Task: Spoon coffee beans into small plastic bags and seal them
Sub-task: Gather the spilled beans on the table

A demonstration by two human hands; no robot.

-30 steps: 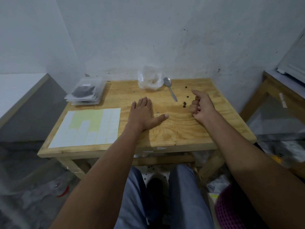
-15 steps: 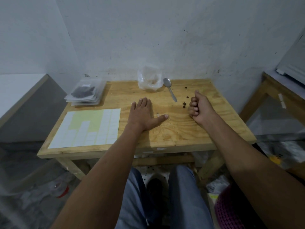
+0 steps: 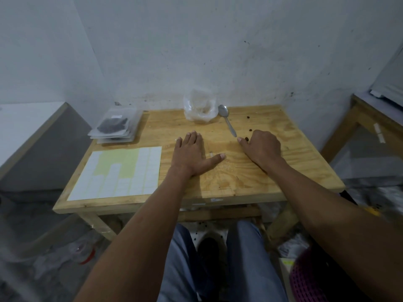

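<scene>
while both forearms reach in over the near edge of the counter (image 3: 218,188), the left hand (image 3: 192,152) lies flat on the bare wood, fingers straight and thumb spread, holding nothing. the label sheet (image 3: 118,173) lies just to its left. the right hand (image 3: 262,147) sits a little farther back with its fingers curled and its thumb tip down by a loose coffee bean (image 3: 246,139); whether it already holds beans inside the curl i cannot tell. the two hands are apart. the step looks like gathering spilled beans, and doing it well probably means pinching each bean lightly between thumb and forefinger rather than sweeping, so none roll off the edge. the spoon (image 3: 226,119) lies just beyond that thumb, its handle tip near the bean and its bowl toward the wall. more stray beans (image 3: 248,117) dot the wood to the right. farther back, the clear plastic bag (image 3: 199,110) stands slumped beside the spoon, and the stack of filled small bags (image 3: 115,126) rests at the far left corner.
</scene>
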